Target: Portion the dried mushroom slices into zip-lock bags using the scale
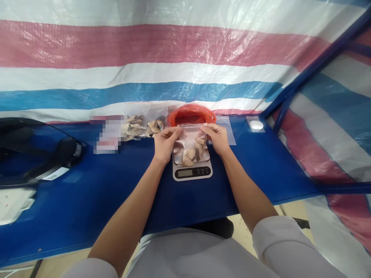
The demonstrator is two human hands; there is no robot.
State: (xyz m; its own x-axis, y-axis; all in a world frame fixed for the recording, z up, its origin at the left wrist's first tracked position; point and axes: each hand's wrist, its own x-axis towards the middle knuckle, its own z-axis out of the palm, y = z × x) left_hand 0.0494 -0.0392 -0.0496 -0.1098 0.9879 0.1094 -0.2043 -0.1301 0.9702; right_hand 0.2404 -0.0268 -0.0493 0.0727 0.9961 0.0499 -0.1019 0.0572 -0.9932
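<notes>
A clear zip bag (189,143) with several pale brown dried slices inside is stretched between my two hands, over a white digital kitchen scale (193,172). My left hand (166,143) pinches the bag's upper left corner, thumb against fingers. At the upper right corner my right hand (216,136) pinches it the same way. The bag's lower part lies over the scale's plate; whether it bears weight there I cannot tell. The scale's display looks dark. Just behind the bag stands an open red plastic bag (191,112), its inside mostly hidden.
Filled clear bags (135,125) of similar slices lie left of the red bag. Flat clear bags (228,133) lie to its right, and a white round object (256,125) sits further right. A black item (62,152) and a white box (14,204) occupy the blue table's left.
</notes>
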